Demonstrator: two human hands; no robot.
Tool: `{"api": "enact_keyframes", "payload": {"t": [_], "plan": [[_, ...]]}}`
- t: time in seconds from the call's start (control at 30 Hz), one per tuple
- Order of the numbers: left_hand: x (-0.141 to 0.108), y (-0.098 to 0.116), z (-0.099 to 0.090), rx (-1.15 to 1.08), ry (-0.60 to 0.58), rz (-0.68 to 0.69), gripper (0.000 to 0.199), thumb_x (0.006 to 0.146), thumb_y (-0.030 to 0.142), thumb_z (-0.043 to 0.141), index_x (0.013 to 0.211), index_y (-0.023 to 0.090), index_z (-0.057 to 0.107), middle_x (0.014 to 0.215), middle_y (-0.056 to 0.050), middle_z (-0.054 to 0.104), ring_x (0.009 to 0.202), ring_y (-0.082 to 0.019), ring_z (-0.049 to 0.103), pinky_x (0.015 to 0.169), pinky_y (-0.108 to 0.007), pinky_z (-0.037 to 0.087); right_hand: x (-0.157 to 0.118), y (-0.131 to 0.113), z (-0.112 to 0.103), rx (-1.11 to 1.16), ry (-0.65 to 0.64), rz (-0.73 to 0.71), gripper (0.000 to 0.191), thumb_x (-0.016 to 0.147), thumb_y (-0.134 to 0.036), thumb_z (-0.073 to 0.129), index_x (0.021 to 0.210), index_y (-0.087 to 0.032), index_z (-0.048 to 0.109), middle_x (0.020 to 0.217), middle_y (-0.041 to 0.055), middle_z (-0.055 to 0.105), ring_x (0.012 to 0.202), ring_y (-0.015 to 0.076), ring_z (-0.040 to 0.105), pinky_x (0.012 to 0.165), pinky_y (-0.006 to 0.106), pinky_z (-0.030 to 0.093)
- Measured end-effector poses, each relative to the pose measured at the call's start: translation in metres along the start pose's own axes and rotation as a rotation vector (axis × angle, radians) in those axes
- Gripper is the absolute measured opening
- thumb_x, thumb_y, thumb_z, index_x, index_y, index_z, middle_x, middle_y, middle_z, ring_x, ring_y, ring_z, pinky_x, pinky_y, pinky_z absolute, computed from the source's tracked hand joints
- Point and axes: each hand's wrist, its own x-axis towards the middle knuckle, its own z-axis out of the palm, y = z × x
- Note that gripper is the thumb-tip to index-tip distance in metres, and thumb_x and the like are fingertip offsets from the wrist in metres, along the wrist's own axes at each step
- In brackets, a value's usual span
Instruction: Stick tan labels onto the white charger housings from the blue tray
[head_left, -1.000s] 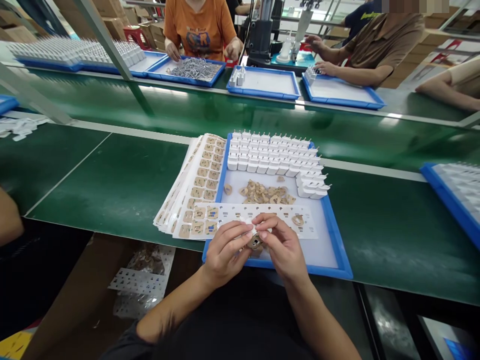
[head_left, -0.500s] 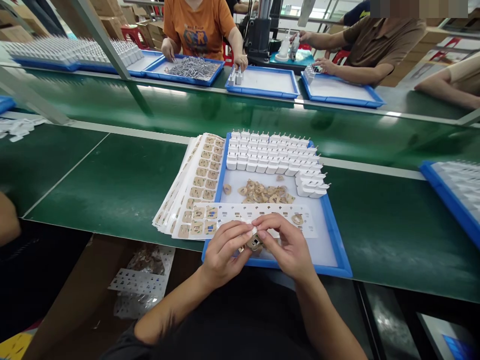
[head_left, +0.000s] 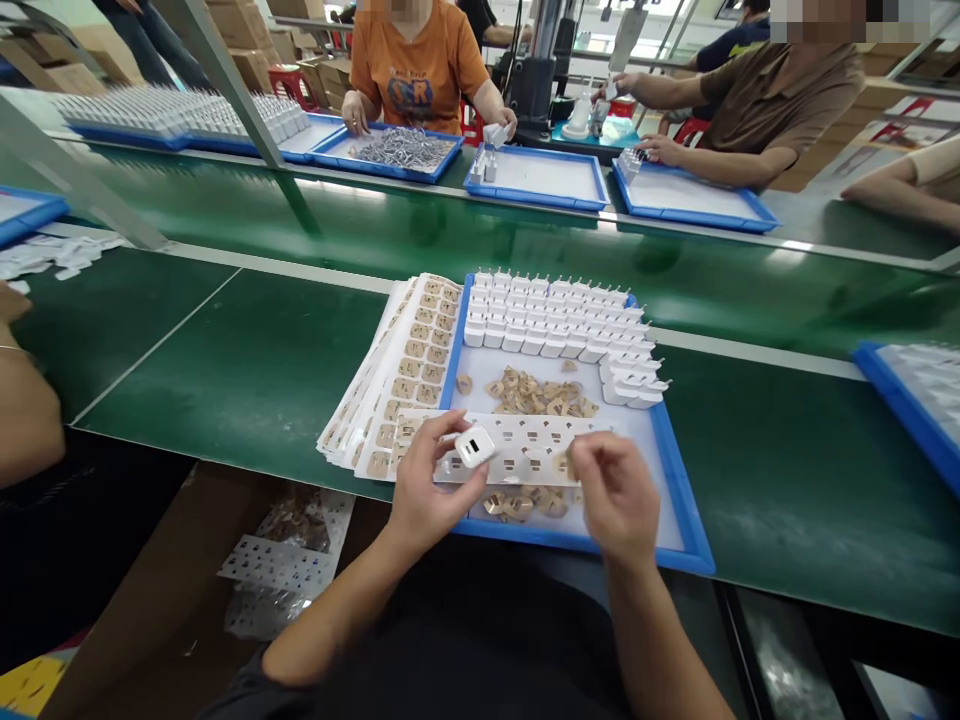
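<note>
A white charger (head_left: 475, 447) with a dark port on its face is gripped between the thumb and fingers of my left hand (head_left: 431, 485). To its right, my right hand (head_left: 619, 490) is pinched over a partly used sticker sheet (head_left: 536, 430); a blurred brown piece shows at its fingertips. Beneath both hands lies a blue-rimmed tray (head_left: 682, 500). White chargers (head_left: 540, 315) stand in rows at its back and right. Brown peeled pieces (head_left: 536, 390) are heaped in its middle, and more brown pieces (head_left: 525, 502) lie near its front edge.
A stack of sticker sheets (head_left: 412, 350) overlaps the tray's left side. Another tray of white parts (head_left: 907, 410) is at the right. Across the green bench, people handle parts at blue trays (head_left: 536, 180). At the left edge, a person's arm (head_left: 26, 410) rests near white pieces (head_left: 56, 255).
My hands have moved apart. The charger, whose face was covered in brown, now shows a white face in my left hand. My right hand has moved right, with a brown piece at its fingertips.
</note>
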Motion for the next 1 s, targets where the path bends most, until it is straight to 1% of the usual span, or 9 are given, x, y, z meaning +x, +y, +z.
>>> {"api": "enact_keyframes", "payload": {"t": [0.07, 0.17, 0.23, 0.43, 0.57, 0.7, 0.8, 0.9, 1.0], "plan": [[0.012, -0.003, -0.014, 0.075, 0.02, -0.002, 0.043, 0.083, 0.019, 0.069, 0.126, 0.021, 0.063, 0.115, -0.009, 0.064, 0.108, -0.022, 0.065, 0.09, -0.034, 0.058, 0.018, 0.019, -0.005, -0.23, 0.103, 0.114, 0.013, 0.097, -0.029, 0.057, 0.105, -0.024, 0.066, 0.091, 0.0057, 0.073, 0.079, 0.0217, 0.069, 0.073, 0.037, 0.056], [0.039, -0.018, -0.046, 0.25, 0.116, -0.073, 0.037, 0.081, 0.027, 0.073, 0.117, 0.022, 0.066, 0.114, -0.007, 0.066, 0.103, -0.023, 0.065, 0.09, -0.035, 0.055, 0.039, 0.044, -0.012, -0.547, -0.077, 0.137, 0.031, 0.097, -0.031, 0.049, 0.121, -0.019, 0.067, 0.124, 0.0158, 0.071, 0.109, 0.0322, 0.069, 0.094, 0.051, 0.055], [0.061, -0.044, -0.075, 0.358, 0.206, -0.195, 0.041, 0.078, 0.034, 0.076, 0.116, 0.022, 0.065, 0.109, -0.006, 0.068, 0.092, -0.021, 0.066, 0.082, -0.032, 0.056, 0.043, 0.054, -0.015, -0.638, -0.195, 0.114, 0.039, 0.097, -0.029, 0.044, 0.128, -0.017, 0.064, 0.136, 0.0178, 0.064, 0.124, 0.035, 0.063, 0.101, 0.054, 0.052], [0.119, -0.154, -0.166, 0.519, 0.405, -0.516, 0.047, 0.068, 0.027, 0.08, 0.108, 0.02, 0.056, 0.105, -0.004, 0.066, 0.091, -0.018, 0.067, 0.081, -0.027, 0.054, 0.038, 0.046, -0.008, -0.597, -0.433, -0.026, 0.032, 0.098, -0.024, 0.046, 0.121, -0.021, 0.069, 0.121, 0.01, 0.074, 0.115, 0.0299, 0.067, 0.098, 0.049, 0.055], [0.13, -0.189, -0.199, 0.595, 0.426, -0.594, 0.046, 0.068, 0.022, 0.078, 0.105, 0.017, 0.052, 0.099, -0.004, 0.064, 0.091, -0.021, 0.065, 0.087, -0.034, 0.053, 0.043, 0.026, 0.019, -0.528, -0.62, -0.142, 0.027, 0.097, -0.021, 0.052, 0.12, -0.02, 0.067, 0.12, 0.0102, 0.073, 0.113, 0.0298, 0.065, 0.099, 0.049, 0.054], [0.132, -0.191, -0.208, 0.643, 0.432, -0.616, 0.048, 0.069, 0.021, 0.078, 0.107, 0.015, 0.049, 0.101, -0.006, 0.062, 0.095, -0.023, 0.064, 0.091, -0.038, 0.052, 0.053, 0.013, 0.058, -0.533, -0.787, -0.118, 0.025, 0.095, -0.019, 0.056, 0.119, -0.016, 0.064, 0.123, 0.0146, 0.069, 0.119, 0.0333, 0.061, 0.102, 0.054, 0.049], [0.133, -0.178, -0.203, 0.688, 0.425, -0.562, 0.055, 0.07, 0.02, 0.076, 0.116, 0.012, 0.047, 0.113, -0.013, 0.06, 0.115, -0.032, 0.057, 0.103, -0.049, 0.045, 0.061, 0.014, 0.08, -0.523, -0.84, -0.071, 0.023, 0.092, -0.015, 0.058, 0.115, -0.014, 0.063, 0.115, 0.0159, 0.071, 0.115, 0.0342, 0.062, 0.1, 0.055, 0.048], [0.129, -0.149, -0.186, 0.702, 0.362, -0.435, 0.058, 0.079, 0.026, 0.073, 0.127, 0.01, 0.046, 0.134, -0.018, 0.052, 0.138, -0.038, 0.037, 0.115, -0.055, 0.031, 0.067, 0.016, 0.086, -0.494, -0.835, -0.049, 0.023, 0.089, -0.009, 0.058, 0.111, -0.016, 0.063, 0.103, 0.0116, 0.074, 0.104, 0.0311, 0.066, 0.094, 0.05, 0.051], [0.118, -0.105, -0.151, 0.608, 0.114, -0.321, 0.041, 0.088, 0.042, 0.066, 0.122, 0.019, 0.06, 0.128, -0.009, 0.062, 0.127, -0.03, 0.053, 0.108, -0.043, 0.044, 0.07, 0.015, 0.078, -0.437, -0.806, -0.028, 0.022, 0.092, -0.009, 0.053, 0.11, -0.02, 0.061, 0.097, 0.0066, 0.073, 0.094, 0.024, 0.069, 0.087, 0.041, 0.054]]}}
